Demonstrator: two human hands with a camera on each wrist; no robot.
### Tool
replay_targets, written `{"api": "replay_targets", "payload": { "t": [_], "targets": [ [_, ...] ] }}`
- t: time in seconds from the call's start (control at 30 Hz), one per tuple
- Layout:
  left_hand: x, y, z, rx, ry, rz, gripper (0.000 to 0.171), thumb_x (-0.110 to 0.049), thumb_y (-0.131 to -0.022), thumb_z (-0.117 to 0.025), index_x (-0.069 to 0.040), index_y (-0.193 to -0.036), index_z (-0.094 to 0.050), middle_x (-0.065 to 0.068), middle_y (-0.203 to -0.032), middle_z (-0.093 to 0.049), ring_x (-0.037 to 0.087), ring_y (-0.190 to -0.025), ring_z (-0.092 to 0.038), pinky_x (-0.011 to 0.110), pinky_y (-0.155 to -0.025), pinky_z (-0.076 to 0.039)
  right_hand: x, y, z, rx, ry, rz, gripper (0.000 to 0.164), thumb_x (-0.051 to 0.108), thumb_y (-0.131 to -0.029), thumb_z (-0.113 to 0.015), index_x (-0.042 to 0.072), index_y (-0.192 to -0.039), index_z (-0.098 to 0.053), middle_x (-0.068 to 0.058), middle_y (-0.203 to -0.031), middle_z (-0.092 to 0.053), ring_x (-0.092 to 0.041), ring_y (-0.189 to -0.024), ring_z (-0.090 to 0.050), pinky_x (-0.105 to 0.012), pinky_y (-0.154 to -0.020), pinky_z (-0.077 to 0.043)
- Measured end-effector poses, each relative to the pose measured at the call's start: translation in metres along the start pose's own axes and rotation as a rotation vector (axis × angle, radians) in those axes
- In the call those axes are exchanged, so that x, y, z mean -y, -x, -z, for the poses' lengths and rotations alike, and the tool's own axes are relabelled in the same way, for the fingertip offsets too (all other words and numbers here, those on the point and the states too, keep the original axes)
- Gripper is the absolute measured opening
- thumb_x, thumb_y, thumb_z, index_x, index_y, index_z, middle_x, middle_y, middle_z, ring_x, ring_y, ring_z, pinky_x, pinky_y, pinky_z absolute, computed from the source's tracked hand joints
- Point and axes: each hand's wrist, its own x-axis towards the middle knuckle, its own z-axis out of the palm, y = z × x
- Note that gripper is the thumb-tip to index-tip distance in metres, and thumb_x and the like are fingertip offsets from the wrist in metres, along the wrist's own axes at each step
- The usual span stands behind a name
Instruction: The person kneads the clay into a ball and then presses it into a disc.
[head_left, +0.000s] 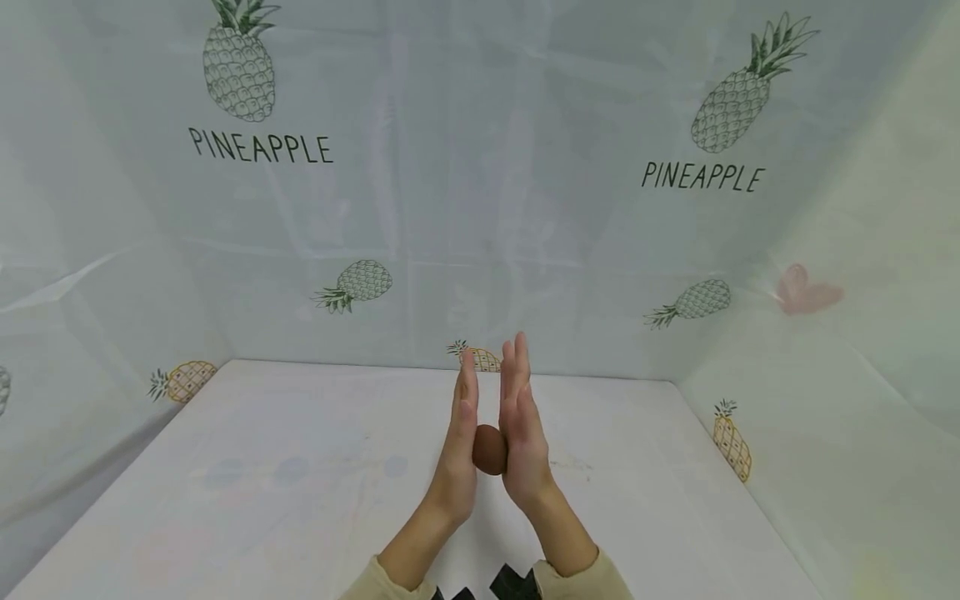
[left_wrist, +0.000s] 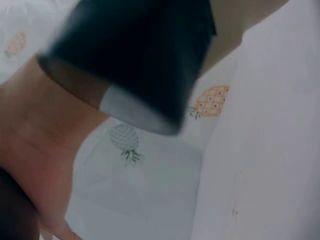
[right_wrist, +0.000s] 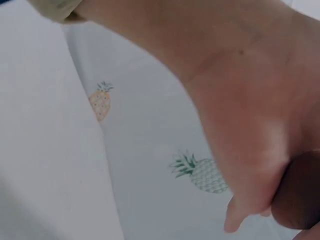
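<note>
My left hand [head_left: 459, 446] and right hand [head_left: 523, 442] are held upright in the head view, palms facing each other and fingers straight, pointing away. Between the palms sits a smooth brown ball [head_left: 490, 450], with a palm touching it on either side. The fingertips of the two hands stand apart. In the right wrist view the ball [right_wrist: 300, 195] shows at the lower right edge, against a palm. At the lower left corner of the left wrist view, its dark, blurred side [left_wrist: 15, 212] lies beside a hand.
Below the hands spreads a white tabletop [head_left: 300, 483] with faint stains. A pale curtain [head_left: 480, 183] printed with pineapples hangs behind it and along both sides. Beige sleeves [head_left: 585, 579] cover the forearms, and dark wrist mounts [head_left: 516, 582] sit near the cuffs.
</note>
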Motion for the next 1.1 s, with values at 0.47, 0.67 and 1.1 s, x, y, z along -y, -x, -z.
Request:
{"api": "replay_targets", "payload": {
  "t": [0.47, 0.67, 1.1],
  "targets": [
    [-0.003, -0.009, 0.021, -0.107, 0.021, 0.012, 0.063, -0.06, -0.11, -0.007, -0.042, -0.17, 0.002, -0.016, -0.176, 0.01, 0.012, -0.162, 0.014, 0.064, -0.126, 0.011, -0.01, 0.007, -0.021, 0.104, 0.09, -0.001, 0.059, 0.037, -0.114, -0.003, 0.032, -0.17, 0.013, 0.01, -0.177, 0.016, -0.018, -0.163, 0.018, -0.067, -0.122, 0.018],
    [0.007, -0.012, 0.021, -0.094, 0.016, 0.064, 0.059, -0.057, -0.111, -0.006, -0.047, -0.168, 0.002, -0.02, -0.175, 0.011, 0.012, -0.161, 0.017, 0.067, -0.124, 0.013, 0.004, 0.011, -0.023, 0.085, 0.084, 0.048, 0.06, 0.041, -0.113, -0.006, 0.035, -0.171, 0.009, 0.011, -0.178, 0.01, -0.014, -0.163, 0.014, -0.067, -0.122, 0.017],
    [0.003, 0.0, 0.0, 0.009, -0.022, -0.019, 0.057, -0.036, -0.114, -0.006, -0.036, -0.17, 0.005, -0.013, -0.177, 0.011, 0.019, -0.163, 0.015, 0.068, -0.124, 0.011, -0.007, -0.001, 0.001, -0.012, 0.006, -0.028, 0.06, 0.046, -0.113, -0.006, 0.036, -0.17, 0.01, 0.008, -0.177, 0.011, -0.018, -0.164, 0.013, -0.063, -0.125, 0.017]
  ]
}}
